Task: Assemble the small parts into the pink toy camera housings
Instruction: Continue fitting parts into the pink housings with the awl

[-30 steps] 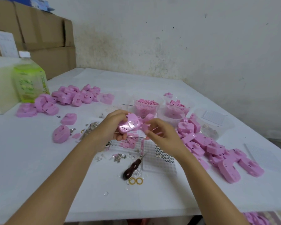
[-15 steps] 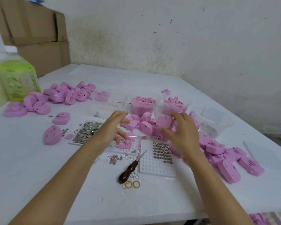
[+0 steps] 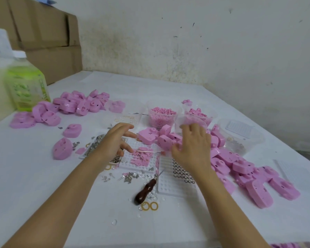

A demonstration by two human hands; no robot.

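Both hands are low over the middle of the white worktop (image 3: 43,194). The left hand (image 3: 115,140) has its fingers loose and apart above a white tray (image 3: 132,164) of small pink pieces, holding nothing. The right hand (image 3: 191,145) is spread over a cluster of pink housings (image 3: 149,136), fingers straight and gripping none that I can see. More housings are heaped at the right (image 3: 243,169) and far left (image 3: 79,104). A wooden-handled awl (image 3: 145,191) lies nearer.

From where I stand, the right hand (image 3: 191,149) blocks its own fingertips, so I can't tell whether they touch the pink housings (image 3: 166,138) under it. The left hand (image 3: 113,140) covers part of the tray of metal bits (image 3: 94,147). The label on the bottle (image 3: 27,86) is a blur. The scraps (image 3: 129,176) by the awl (image 3: 147,188) are too small to name. More pink pieces (image 3: 290,245) are cut off at the bottom edge.
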